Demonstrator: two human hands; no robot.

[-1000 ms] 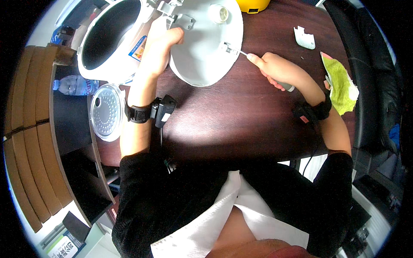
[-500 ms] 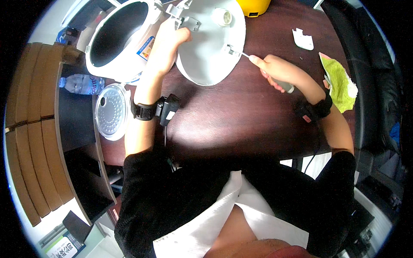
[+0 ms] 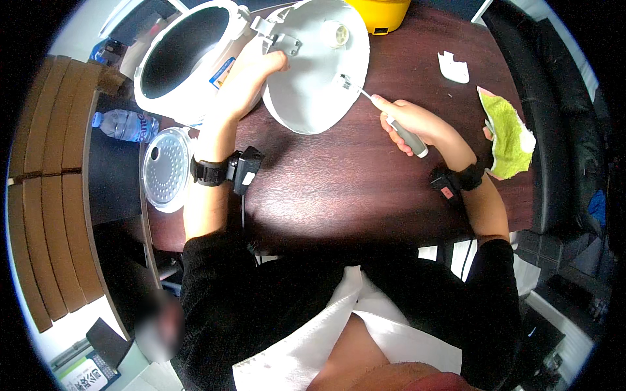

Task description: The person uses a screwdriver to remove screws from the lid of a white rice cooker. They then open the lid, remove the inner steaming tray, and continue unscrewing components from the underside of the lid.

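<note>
A white rice cooker (image 3: 186, 104) lies tipped at the far left, its dark inside showing. Beside it, the white lid (image 3: 306, 98) has its hollow inner side turned up. My left hand (image 3: 251, 75) grips the lid near its hinge, thumb over the edge; the other fingers are mostly hidden behind it. In my right hand (image 3: 407, 124) is a screwdriver (image 3: 405, 137) with a grey handle, fingers closed round it. Its thin shaft points up and left, the tip at a small bracket (image 3: 345, 81) inside the lid. Whether the tip sits in a screw is too small to tell.
A small white plastic cover (image 3: 453, 68) and a green cloth (image 3: 512, 138) lie on the right of the brown table (image 3: 339, 189). At left are a perforated plastic plate (image 3: 168, 173), a water bottle (image 3: 127, 125) and stacked cardboard boxes (image 3: 55, 189). Something yellow (image 3: 380, 14) stands at the back.
My right hand has shifted slightly left and down, and more of the screwdriver's handle shows. The left hand keeps its hold on the lid. The whole view has shifted a little.
</note>
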